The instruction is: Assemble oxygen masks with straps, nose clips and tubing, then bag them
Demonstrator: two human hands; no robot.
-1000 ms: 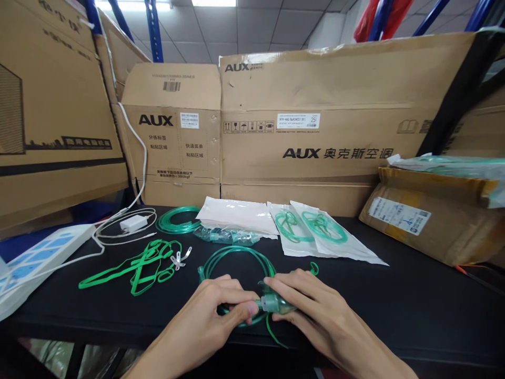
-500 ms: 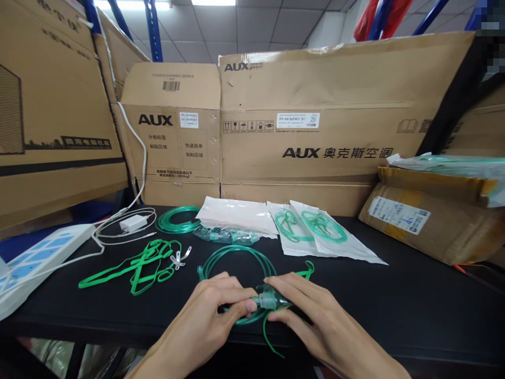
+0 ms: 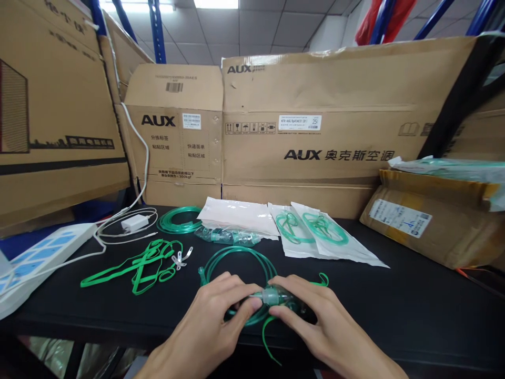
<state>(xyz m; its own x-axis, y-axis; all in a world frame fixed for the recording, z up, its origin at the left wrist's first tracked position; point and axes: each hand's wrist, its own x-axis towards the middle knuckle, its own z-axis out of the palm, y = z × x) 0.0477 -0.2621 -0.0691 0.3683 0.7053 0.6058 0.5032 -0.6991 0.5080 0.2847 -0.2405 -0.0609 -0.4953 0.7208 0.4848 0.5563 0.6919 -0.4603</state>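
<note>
My left hand (image 3: pixel 224 310) pinches the end of a coiled green tube (image 3: pixel 241 251) between thumb and fingers, where it meets a pale translucent connector (image 3: pixel 270 296). My right hand (image 3: pixel 311 310) is wrapped round a clear green oxygen mask (image 3: pixel 292 301) on the connector's other side, covering most of it. A green elastic strap (image 3: pixel 268 339) hangs from the mask toward the table's front edge. Another bit of strap (image 3: pixel 323 279) pokes out behind my right hand. The tube's loop lies on the black table behind my hands, with its free end fitting (image 3: pixel 202 273) at the left.
On the left lie green elastic straps (image 3: pixel 150 263), metal strips (image 3: pixel 181 259), a charger (image 3: pixel 134 223) and a power strip (image 3: pixel 47 252). Behind are coiled tubing (image 3: pixel 177 220), white packets (image 3: pixel 236 215) and bagged tubing sets (image 3: pixel 323 231). A carton (image 3: pixel 430 216) stands at the right.
Both hands have shifted slightly right with the connector and mask. The mask has turned a little in my right hand. The view has shifted slightly.
</note>
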